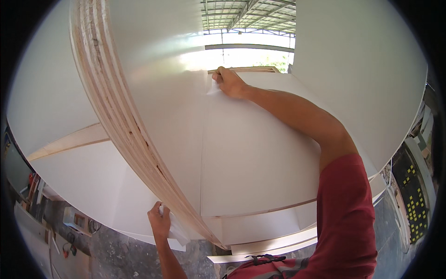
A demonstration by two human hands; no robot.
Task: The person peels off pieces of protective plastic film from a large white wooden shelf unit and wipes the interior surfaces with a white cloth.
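Observation:
My right hand [230,83] reaches far across a white panel cabinet, its fingers closed on a thin whitish sheet [213,88], against the inner face near the far edge. Low on the left, my left hand [159,221] is closed on another thin, crumpled white sheet [176,231] that hangs beside the upright panel. Whether the sheets are plastic film or cloth I cannot tell. Between my hands stands the upright panel's bare plywood edge [125,109], layered and curving through the view. The white inner panel [260,158] lies below my right forearm.
A tall white side panel [362,60] rises on the right. Wooden strips [278,244] run along the near edge. A small wooden frame [76,220] and tools stand on the grey floor [121,251] at left. A dark board with yellow squares [411,195] is at far right.

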